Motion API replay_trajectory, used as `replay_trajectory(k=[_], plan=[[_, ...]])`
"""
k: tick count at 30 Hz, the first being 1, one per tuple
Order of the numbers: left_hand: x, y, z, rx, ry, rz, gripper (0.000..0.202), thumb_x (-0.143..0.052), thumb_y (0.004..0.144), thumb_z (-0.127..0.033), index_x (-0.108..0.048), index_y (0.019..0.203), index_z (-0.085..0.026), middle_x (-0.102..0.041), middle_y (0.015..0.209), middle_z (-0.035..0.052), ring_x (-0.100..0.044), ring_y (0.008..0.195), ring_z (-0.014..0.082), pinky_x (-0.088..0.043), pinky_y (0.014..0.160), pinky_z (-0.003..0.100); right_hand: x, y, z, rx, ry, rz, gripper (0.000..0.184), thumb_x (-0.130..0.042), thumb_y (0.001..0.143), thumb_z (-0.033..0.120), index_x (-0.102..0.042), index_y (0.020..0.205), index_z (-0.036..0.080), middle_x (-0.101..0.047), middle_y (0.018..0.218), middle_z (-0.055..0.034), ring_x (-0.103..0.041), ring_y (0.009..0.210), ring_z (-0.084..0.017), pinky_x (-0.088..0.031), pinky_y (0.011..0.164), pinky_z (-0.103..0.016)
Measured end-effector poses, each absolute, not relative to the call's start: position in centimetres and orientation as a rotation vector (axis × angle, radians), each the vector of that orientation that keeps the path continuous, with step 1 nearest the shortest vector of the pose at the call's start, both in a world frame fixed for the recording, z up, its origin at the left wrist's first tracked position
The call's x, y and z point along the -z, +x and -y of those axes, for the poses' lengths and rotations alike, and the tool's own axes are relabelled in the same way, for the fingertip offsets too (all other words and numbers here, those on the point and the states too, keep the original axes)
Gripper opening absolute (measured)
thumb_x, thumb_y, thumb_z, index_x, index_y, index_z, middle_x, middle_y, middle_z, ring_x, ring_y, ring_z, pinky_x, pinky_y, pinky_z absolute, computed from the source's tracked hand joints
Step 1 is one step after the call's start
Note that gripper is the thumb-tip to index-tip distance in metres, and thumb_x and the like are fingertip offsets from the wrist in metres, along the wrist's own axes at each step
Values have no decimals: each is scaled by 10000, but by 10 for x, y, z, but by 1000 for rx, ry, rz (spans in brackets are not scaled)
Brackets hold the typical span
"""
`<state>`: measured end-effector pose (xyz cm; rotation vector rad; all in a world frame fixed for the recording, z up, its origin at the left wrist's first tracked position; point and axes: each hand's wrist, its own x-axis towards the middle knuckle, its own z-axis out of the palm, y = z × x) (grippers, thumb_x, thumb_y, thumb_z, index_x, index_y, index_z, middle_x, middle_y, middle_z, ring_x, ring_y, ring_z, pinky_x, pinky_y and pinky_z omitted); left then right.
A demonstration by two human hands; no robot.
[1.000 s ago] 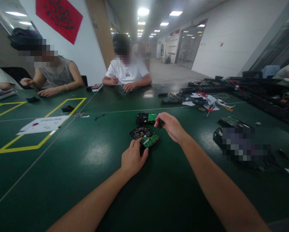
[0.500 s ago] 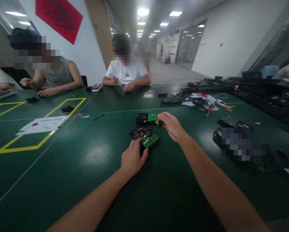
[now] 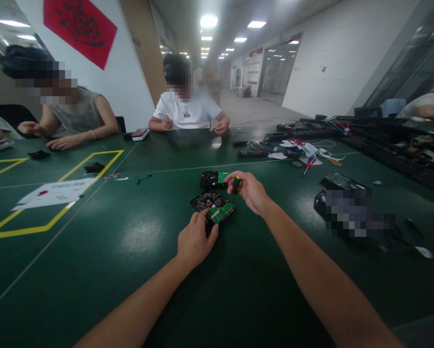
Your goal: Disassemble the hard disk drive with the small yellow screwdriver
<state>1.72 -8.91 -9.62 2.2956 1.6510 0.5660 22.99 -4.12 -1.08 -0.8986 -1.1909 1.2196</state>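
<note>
A black hard drive [image 3: 212,205] with a green circuit board lies on the dark green table [image 3: 129,251] in front of me. My left hand [image 3: 194,240] grips its near edge, fingers closed on it. My right hand [image 3: 248,190] is closed round a small screwdriver [image 3: 236,184] with a black and yellow handle, held just above the drive's far right corner. A second hard drive [image 3: 214,179] with a green board lies a little further back, beside my right hand.
Two people sit across the table, one at the far left and one opposite. A white paper sheet [image 3: 57,191] lies inside yellow floor-tape lines. Tools and papers [image 3: 300,151] clutter the far right. A black device [image 3: 342,182] and cables lie at right.
My right hand has moved left and toward the near drive, turning so the screwdriver handle shows. The left hand stays on the drive. The view has shifted slightly.
</note>
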Motion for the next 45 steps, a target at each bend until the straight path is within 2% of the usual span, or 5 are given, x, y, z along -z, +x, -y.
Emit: replay_trajectory(k=[9, 16, 24, 33, 45], plan=[[96, 17, 89, -549, 2288, -1658, 551, -550, 1004, -469, -446, 1489, -232, -620, 1301, 100, -691, 1054, 237, -515, 792, 320, 14, 233, 37, -1109, -978, 1093, 290, -773, 818, 487, -656, 823, 222, -655, 841, -1, -622, 802, -174, -475, 809, -339], [94, 17, 89, -555, 2282, -1646, 547, -556, 999, -459, -449, 1485, -230, -625, 1295, 100, -691, 1062, 241, -526, 817, 331, 13, 236, 37, -1121, -963, 1205, 259, -641, 903, 480, -680, 865, 227, -708, 823, -33, -681, 833, -215, -484, 846, -387], [93, 18, 90, -563, 2292, -1650, 538, -548, 1006, -455, -447, 1485, -232, -620, 1303, 103, -690, 1061, 238, -519, 792, 321, 10, 230, 41, -1193, -915, 1173, 374, -522, 941, 520, -740, 873, 224, -637, 751, -31, -602, 751, -203, -468, 774, -373], [92, 18, 91, -553, 2287, -1657, 547, -536, 1007, -469, -446, 1490, -228, -618, 1290, 102, -688, 1045, 241, -517, 776, 325, 9, 233, 39, -1100, -979, 1147, 201, -707, 866, 428, -714, 885, 229, -669, 909, -26, -618, 849, -192, -468, 807, -353], [88, 19, 91, -530, 2273, -1667, 558, -539, 1003, -474, -438, 1494, -229, -615, 1314, 105, -688, 1070, 241, -525, 804, 320, 6, 233, 41, -1036, -1003, 1266, 197, -658, 884, 375, -733, 791, 219, -697, 864, -45, -626, 896, -221, -470, 861, -372]])
